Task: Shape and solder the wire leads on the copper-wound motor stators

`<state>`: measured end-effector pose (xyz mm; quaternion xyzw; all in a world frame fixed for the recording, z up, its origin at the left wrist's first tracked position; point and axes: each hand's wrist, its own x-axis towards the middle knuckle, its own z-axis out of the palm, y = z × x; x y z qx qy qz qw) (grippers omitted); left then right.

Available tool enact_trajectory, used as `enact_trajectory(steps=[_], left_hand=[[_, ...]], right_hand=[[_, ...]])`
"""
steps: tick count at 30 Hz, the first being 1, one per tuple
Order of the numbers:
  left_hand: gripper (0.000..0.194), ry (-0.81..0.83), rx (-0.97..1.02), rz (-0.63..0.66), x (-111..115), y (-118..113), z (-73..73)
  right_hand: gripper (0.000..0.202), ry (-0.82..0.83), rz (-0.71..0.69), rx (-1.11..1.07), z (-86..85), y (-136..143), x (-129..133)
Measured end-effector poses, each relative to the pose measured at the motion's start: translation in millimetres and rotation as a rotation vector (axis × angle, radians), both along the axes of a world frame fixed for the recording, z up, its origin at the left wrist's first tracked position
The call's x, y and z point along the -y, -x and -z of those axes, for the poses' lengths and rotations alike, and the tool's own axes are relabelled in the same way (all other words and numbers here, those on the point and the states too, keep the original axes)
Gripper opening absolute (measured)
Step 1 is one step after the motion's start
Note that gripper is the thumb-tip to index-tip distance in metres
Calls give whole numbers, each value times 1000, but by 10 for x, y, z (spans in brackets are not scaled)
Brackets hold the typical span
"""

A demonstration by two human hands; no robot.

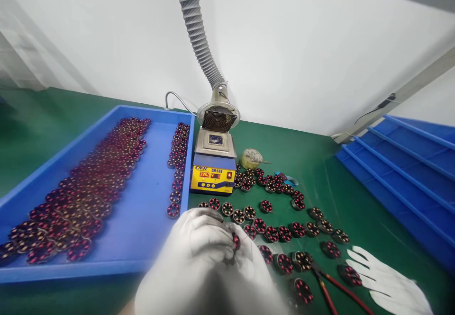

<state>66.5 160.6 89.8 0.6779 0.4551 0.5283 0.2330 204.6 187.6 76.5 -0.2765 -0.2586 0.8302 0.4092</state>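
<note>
Both of my hands wear white gloves and meet low in the middle of the head view. My left hand (202, 239) has its fingers curled over a small motor stator (236, 241) with red windings. My right hand (250, 263) closes on the same stator from the other side. Only a sliver of the stator shows between the gloves; the rest is hidden. Just beyond my hands, more round stators (238, 216) with red and black windings lie on the green table (302, 149).
A blue tray (142, 229) at the left holds many stators. Behind my hands stands a solder pot (213, 177) under a fume hose (195, 26), beside a small tub (250, 158). Red-handled pliers (329, 286), a spare white glove (387, 282) and a blue crate (401, 177) are at the right.
</note>
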Motion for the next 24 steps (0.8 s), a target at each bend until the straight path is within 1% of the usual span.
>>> enact_trajectory(steps=[2,3,4,5,6,8,9,10,11,12,13,15,16,18,19,20,21,22,23,24], left_hand=[[16,96,176,-98,-7,4,-12],[16,147,233,-154,-2,11,-21],[14,188,242,-194,7,21,-31],[13,206,193,-204,19,31,-42],[19,192,97,-179,32,40,-51],[42,115,-143,-82,50,44,-59],[50,70,-230,-41,51,36,-54],[52,31,-269,-11,46,24,-45],[50,7,-260,12,34,6,-33],[46,3,-208,41,16,-14,-20],[40,13,-106,68,-4,-35,-10],[24,95,205,92,-41,-68,-1],[18,172,375,79,-52,-74,-4],[14,306,644,-35,-53,-61,-20],[13,337,704,-115,-46,-44,-29],[9,357,705,-178,-36,-26,-38],[8,370,664,-212,-26,-13,-44],[17,381,593,-194,-19,-8,-48],[25,387,523,-132,-16,-16,-48],[29,394,481,-46,-17,-35,-45]], right_hand=[[34,13,-36,-22,-63,10,15],[35,19,-48,-32,-87,6,21],[36,22,-53,-38,-103,-3,27],[38,23,-52,-42,-113,-13,32],[38,24,-50,-42,-115,-25,36],[36,29,-56,-42,-101,-44,45],[34,34,-53,-41,-87,-51,49],[32,40,-45,-40,-71,-54,53],[30,46,-34,-39,-54,-54,57],[28,51,-21,-38,-39,-52,62],[28,56,-13,-37,-27,-48,67],[28,42,-21,-31,-20,-37,74],[29,25,-34,-27,-25,-34,74],[30,-13,-59,-18,-45,-36,67],[30,-26,-71,-12,-58,-40,61],[31,-31,-81,-7,-69,-44,53],[32,-25,-83,-3,-77,-46,46],[32,-17,-77,2,-82,-45,41],[33,-8,-64,6,-82,-40,38],[33,0,-48,9,-79,-32,37]])
